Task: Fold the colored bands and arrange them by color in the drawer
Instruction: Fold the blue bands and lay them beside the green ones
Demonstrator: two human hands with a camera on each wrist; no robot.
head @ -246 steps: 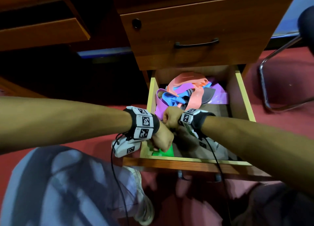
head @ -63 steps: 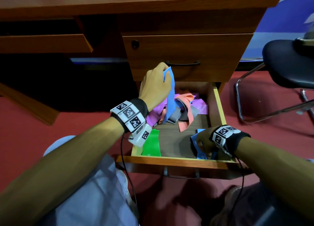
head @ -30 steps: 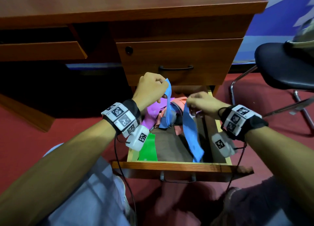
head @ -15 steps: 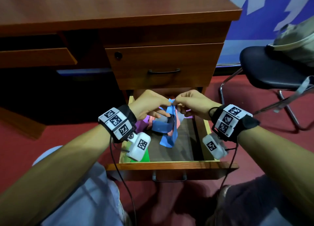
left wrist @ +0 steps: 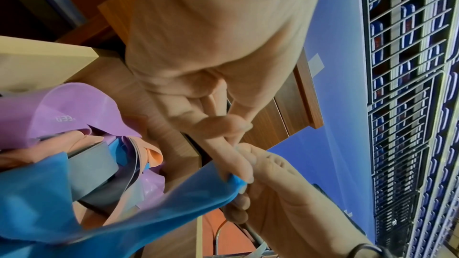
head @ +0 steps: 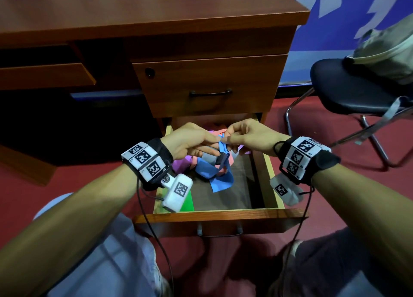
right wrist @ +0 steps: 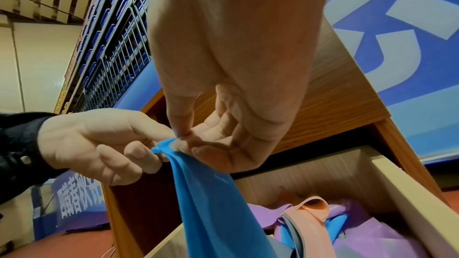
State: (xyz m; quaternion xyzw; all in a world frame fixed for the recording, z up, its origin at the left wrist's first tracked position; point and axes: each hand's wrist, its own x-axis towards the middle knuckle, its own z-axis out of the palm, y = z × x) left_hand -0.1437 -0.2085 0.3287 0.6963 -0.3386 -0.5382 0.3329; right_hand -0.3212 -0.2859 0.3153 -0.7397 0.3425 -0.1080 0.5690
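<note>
A wooden desk [head: 145, 10] fills the upper frame; below it at centre, the open drawer [head: 272, 198] holds tangled bands. Above it, the left hand [head: 190, 140] and right hand [head: 250, 135] both pinch a blue band [head: 220, 178].

The band [head: 220, 176] pinched between both hands is blue. In the drawer [head: 273, 191] lie purple [right wrist: 387, 236], peach-orange [right wrist: 310, 213] and grey [left wrist: 91, 166] bands, and one green band [head: 187, 204]. The wristbands [head: 145, 160] carry black-and-white square markers. The floor [head: 85, 178] is red.
</note>
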